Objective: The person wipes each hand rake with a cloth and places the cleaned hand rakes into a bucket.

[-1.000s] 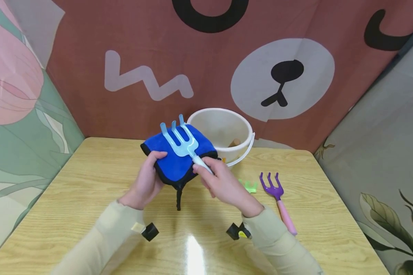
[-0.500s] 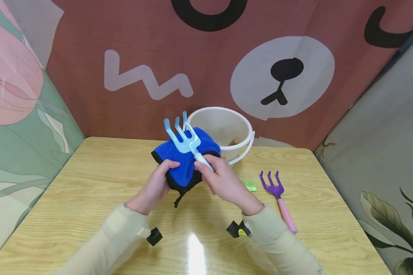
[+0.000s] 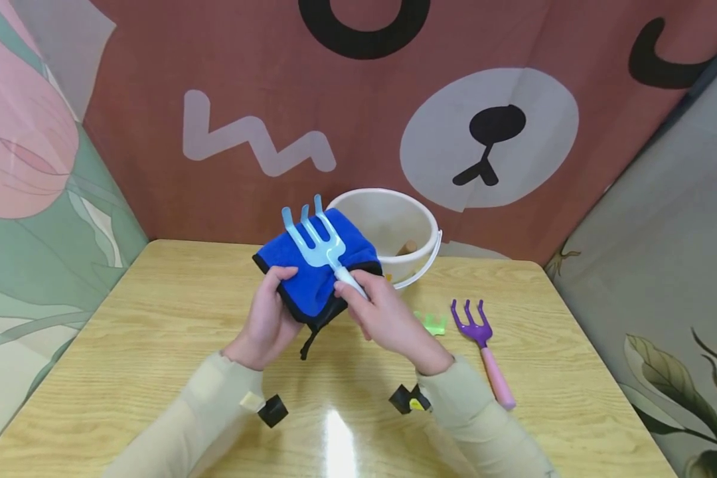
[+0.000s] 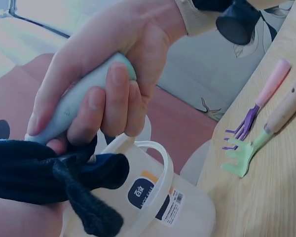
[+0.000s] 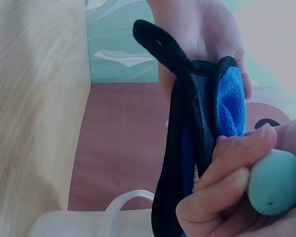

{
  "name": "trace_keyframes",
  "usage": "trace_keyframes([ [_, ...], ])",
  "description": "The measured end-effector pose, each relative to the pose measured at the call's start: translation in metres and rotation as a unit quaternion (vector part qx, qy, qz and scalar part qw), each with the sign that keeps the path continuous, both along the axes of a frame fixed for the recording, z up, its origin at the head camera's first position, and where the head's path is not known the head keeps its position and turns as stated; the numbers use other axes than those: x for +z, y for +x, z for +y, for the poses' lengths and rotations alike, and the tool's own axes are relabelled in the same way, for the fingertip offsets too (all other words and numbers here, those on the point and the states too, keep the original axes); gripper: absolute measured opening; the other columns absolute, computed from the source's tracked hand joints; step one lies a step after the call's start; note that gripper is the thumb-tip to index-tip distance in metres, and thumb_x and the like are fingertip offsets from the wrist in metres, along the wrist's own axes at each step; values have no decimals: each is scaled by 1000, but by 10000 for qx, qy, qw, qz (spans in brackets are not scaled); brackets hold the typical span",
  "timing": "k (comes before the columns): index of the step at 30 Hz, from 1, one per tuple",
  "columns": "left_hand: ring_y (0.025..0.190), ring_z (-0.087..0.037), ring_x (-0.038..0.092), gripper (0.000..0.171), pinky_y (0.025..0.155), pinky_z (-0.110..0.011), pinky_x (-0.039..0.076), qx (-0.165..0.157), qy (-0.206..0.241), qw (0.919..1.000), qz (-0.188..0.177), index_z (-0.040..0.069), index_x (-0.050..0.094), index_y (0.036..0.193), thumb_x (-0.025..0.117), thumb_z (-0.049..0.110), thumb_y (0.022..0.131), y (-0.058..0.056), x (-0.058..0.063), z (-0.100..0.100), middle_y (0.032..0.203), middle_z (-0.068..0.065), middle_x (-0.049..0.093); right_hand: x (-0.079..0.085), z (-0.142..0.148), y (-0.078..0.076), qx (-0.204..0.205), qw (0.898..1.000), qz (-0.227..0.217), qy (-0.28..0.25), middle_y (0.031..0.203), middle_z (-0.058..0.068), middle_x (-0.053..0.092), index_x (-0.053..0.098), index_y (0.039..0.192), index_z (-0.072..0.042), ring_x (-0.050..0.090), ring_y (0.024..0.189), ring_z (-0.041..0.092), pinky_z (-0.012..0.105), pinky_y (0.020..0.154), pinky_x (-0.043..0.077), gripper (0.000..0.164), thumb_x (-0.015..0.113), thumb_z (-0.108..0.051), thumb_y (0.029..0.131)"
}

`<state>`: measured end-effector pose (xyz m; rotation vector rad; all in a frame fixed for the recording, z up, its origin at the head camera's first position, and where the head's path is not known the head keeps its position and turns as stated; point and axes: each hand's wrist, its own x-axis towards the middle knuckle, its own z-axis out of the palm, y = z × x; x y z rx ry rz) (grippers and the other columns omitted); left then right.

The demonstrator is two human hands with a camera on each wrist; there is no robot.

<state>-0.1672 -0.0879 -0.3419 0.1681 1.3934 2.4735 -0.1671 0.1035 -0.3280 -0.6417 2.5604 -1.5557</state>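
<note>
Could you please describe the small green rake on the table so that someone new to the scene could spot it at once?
Start at the white bucket at the back of the wooden table, then look in front of it and a little right, just past the right hand. The green rake lies flat beside the purple rake. Unlike its pink-handled neighbour, it has a pale green head and a bare wooden handle.

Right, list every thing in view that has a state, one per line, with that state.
Left hand: grips the blue cloth, off the table.
Right hand: curled round the light blue rake's handle.
Blue cloth: folded, held up, behind the rake's prongs.
Light blue rake: held up, prongs pointing away.
White bucket: upright, open, handle down.
Purple rake: lying flat on the table.
Green rake: lying flat, partly hidden.
</note>
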Motion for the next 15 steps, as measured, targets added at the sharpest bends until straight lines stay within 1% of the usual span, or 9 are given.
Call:
trace_keyframes([
  [3,142,-28,36,61,113,-40,38,81,134,9999,-23,21,4,162,23,33,105,-1,1,0,162,-7,25,1,0,0,53,10000,36,70,57,3,48,65,105,-2,46,38,17,28,40,39,36,48,-34,107],
  [7,139,-27,37,59,111,-40,40,275,273,9992,-27,23,8,161,24,35,105,-2,2,-1,160,-5,28,1,0,2,141,9997,18,195,58,2,48,65,105,-2,46,39,16,28,40,40,40,46,-37,107],
  [11,138,-26,38,58,108,-38,43,455,389,9982,48,25,12,160,25,36,105,-4,3,-3,157,-4,31,1,0,4,186,9996,-6,213,58,2,46,65,105,-2,46,39,15,28,40,39,41,46,-37,107],
  [15,134,-24,42,56,104,-34,47,598,531,9967,160,24,18,159,26,37,105,-7,5,-6,154,-4,36,0,-1,4,247,9994,-22,235,58,1,45,65,104,-3,44,39,15,26,40,38,40,45,-37,107],
])
